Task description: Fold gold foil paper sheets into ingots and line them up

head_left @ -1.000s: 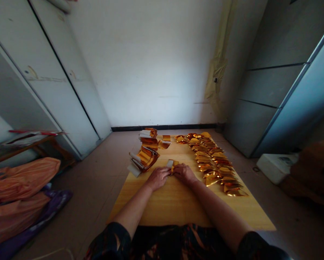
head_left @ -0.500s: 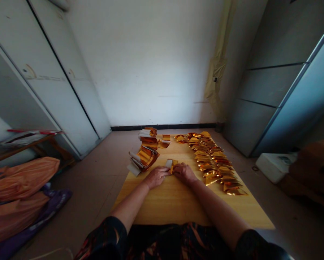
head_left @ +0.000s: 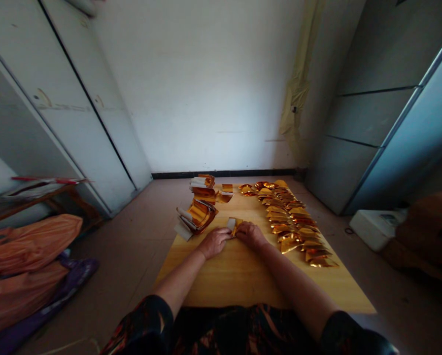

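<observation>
Left hand (head_left: 215, 241): palm down, fingers nearly together, tips at the near edge of the sheet; pinch or flat press, cannot be told.
Right hand (head_left: 252, 235): fingers bent over the gold part; thumb hidden, so its grip and opening cannot be told.
Foil-paper sheet (head_left: 231, 223): one, between the hands on the tabletop (head_left: 235, 276), grey face and gold part showing.
Step in hand: judged to be folding or creasing this sheet, its shape unfinished.
Next move: judged to call for the left fingertips steadying the grey part while the right ones align and press the gold edge.
Curled stacks (head_left: 197, 214): two main ones at the left edge, near and far; sheets within uncountable.
Loose gold pieces (head_left: 227, 188): two distinguishable beside the far stack, one flat, one curved.
Folded gold pieces (head_left: 278, 214): two long overlapping rows at right, plus a small far cluster (head_left: 247, 190); many, exact number unreadable.
Totals: two hands, one worked sheet, one tabletop.
White box (head_left: 374, 229): one, on the floor at right.
</observation>
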The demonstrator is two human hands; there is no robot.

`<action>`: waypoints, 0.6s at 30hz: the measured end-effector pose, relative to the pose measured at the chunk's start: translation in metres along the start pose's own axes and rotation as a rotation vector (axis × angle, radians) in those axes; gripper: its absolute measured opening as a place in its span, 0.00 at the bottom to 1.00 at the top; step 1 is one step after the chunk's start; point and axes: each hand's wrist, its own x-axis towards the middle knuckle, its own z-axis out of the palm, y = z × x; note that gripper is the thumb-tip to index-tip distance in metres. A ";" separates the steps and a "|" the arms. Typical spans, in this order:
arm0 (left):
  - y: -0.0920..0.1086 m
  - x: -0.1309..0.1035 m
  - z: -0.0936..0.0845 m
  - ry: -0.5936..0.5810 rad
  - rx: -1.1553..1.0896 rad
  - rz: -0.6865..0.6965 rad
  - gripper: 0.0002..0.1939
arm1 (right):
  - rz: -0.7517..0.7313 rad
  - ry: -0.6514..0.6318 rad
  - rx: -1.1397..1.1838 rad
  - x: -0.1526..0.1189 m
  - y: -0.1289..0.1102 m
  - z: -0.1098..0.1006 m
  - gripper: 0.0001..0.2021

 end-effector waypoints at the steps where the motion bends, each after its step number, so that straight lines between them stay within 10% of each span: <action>1: 0.000 0.000 0.001 0.006 -0.006 -0.016 0.22 | 0.025 -0.010 -0.003 0.001 -0.002 -0.002 0.12; 18: 0.009 -0.001 -0.002 0.043 -0.130 -0.202 0.15 | 0.166 -0.146 -0.184 0.009 -0.025 -0.018 0.13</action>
